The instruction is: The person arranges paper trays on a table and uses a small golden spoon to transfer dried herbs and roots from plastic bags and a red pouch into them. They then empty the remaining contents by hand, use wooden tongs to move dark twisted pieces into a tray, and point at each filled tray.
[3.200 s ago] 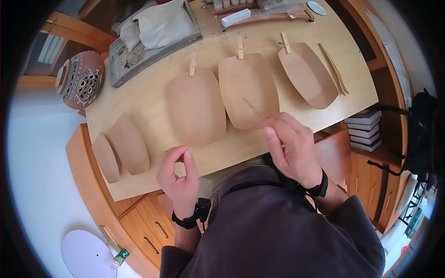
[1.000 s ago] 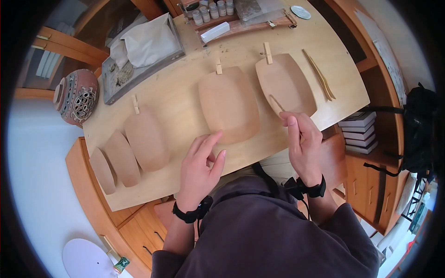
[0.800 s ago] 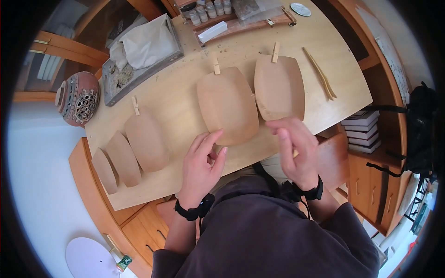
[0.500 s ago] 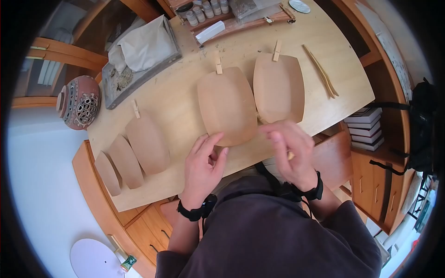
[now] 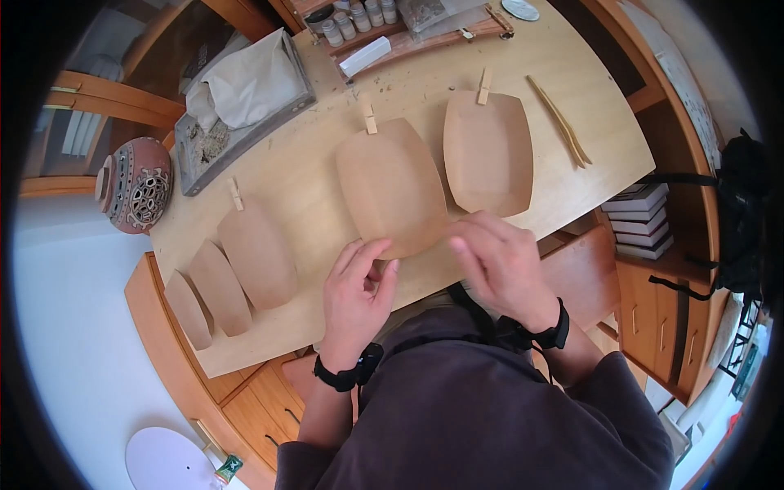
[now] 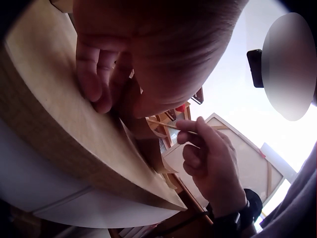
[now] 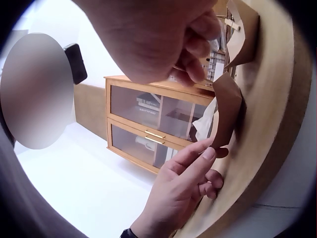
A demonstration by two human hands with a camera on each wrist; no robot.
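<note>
**Pinching a tray rim with one hand, a thin stick with the other**

Pinching the near rim of the middle brown tray (image 5: pixel 390 180) between thumb and forefinger of the left hand (image 5: pixel 357 286), with the other fingers bent down close to the table top. With the right hand (image 5: pixel 502 265), gripping a thin stick (image 6: pixel 165 125) between thumb and forefinger, tips closed together; just beside the tray's near right corner. Clear enough in the left wrist view, but too blurred in the head view to tell whether touching the tray with the stick.

Around both wrists, black straps. On the wooden table (image 5: pixel 314 171), under the fingers, the middle tray, with a clothespin (image 5: pixel 371 122) at its far rim. Just to the right, a similar tray (image 5: pixel 488 151), also with a clothespin; beyond that, a pair of wooden tongs (image 5: pixel 559 122). Well to the left, a row of three more brown trays (image 5: pixel 258 257), the nearest to the middle one with a clothespin too.

Farther out, a grey box (image 5: pixel 269 132) with a white cloth (image 5: pixel 253 86) in it, a pierced round pot (image 5: pixel 140 188) by the table's left edge, and small jars (image 5: pixel 359 18) behind a white box (image 5: pixel 365 55).
</note>
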